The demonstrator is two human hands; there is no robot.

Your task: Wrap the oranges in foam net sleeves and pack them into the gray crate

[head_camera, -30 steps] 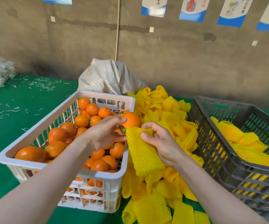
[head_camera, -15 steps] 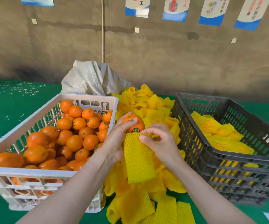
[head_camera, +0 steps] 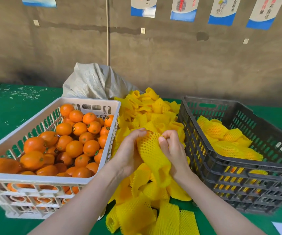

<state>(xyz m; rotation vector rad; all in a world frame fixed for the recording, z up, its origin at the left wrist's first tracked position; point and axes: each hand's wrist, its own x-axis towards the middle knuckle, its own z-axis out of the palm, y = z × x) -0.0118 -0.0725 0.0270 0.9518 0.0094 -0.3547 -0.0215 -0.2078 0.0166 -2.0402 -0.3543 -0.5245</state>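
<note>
Head view: since a moment ago the orange sank fully into the foam net sleeve (head_camera: 151,150), gripped by my left hand (head_camera: 128,153) and right hand (head_camera: 172,150), ready for the gray crate (head_camera: 238,168).

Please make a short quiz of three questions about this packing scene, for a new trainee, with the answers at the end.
1. True or false: the gray crate on the person's right side already holds wrapped oranges.
2. What do the left hand and the right hand hold between them?
   A. a bare orange
   B. an orange inside a yellow foam net sleeve
   C. an empty sack
3. Fill in: the pile of loose sleeves lies between the gray crate and the ______ crate of bare oranges.

Key: 1 true; 2 B; 3 white.
</note>
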